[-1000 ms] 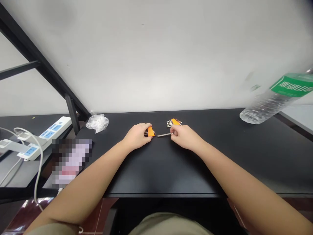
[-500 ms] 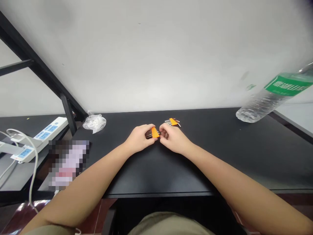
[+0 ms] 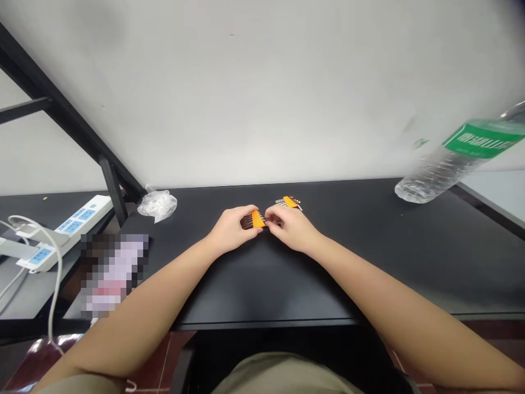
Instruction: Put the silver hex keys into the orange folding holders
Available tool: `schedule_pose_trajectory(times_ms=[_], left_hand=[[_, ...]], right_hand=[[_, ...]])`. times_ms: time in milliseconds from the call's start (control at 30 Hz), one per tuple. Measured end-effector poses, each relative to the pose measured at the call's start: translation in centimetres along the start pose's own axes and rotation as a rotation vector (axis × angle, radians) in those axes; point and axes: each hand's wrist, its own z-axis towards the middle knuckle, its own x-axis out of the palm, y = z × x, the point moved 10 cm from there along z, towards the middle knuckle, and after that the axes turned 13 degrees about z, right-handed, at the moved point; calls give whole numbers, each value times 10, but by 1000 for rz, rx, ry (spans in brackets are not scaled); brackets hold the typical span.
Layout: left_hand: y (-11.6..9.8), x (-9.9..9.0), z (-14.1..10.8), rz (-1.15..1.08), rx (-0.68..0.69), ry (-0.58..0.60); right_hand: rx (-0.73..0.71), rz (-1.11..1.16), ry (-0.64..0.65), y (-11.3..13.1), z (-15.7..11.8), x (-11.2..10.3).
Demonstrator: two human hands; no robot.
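My left hand (image 3: 233,231) is closed around an orange hex key holder (image 3: 258,219) with several dark metal keys through it, gripped between thumb and fingers just above the table. Against the holder's right side, my right hand (image 3: 293,225) pinches one of the protruding key ends; the fingers partly hide which one. Just behind the right hand, a second orange hex key holder (image 3: 290,202) lies on the table with several silver keys, its near part covered by the fingers.
The black table (image 3: 270,290) meets a pale wall. A crumpled clear plastic bag (image 3: 158,205) lies back left, and a clear bottle with a green label (image 3: 478,143) stands right. Beyond the black frame (image 3: 110,183) lies a white power strip (image 3: 69,232); a blurred-out flat object (image 3: 118,271) lies nearby.
Both hands have kept nearly the same place. The right fingertips have shifted slightly left, closer against the held holder. The whole view has moved a little.
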Motion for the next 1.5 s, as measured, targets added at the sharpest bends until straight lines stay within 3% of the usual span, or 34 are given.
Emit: schedule_pose_trajectory(times_ms=[267, 400, 500, 700, 833, 1033, 1200, 1333, 1500], left_hand=[[4, 1, 1, 126, 4, -1], [14, -1, 2, 236, -23, 3], [19, -4, 3, 260, -40, -17], [20, -5, 2, 228, -42, -45], [19, -3, 1, 195, -28, -56], [4, -1, -2, 142, 29, -47], [-14, 0, -3, 115, 91, -19], [-8, 1, -1, 163, 69, -10], [13, 3, 1, 256, 5, 7]], right_hand=[[18, -210, -84, -2, 0, -11], [124, -326, -125, -25, -1, -37], [227, -357, -71, -45, -3, -49], [175, -326, 182, -45, -7, -26], [133, -281, 231, -34, -10, -12], [21, -151, 87, -4, -6, -16], [-30, 21, 7, 13, 0, -7], [17, -33, -71, 5, 1, -9], [125, -152, -92, -27, -2, -30]])
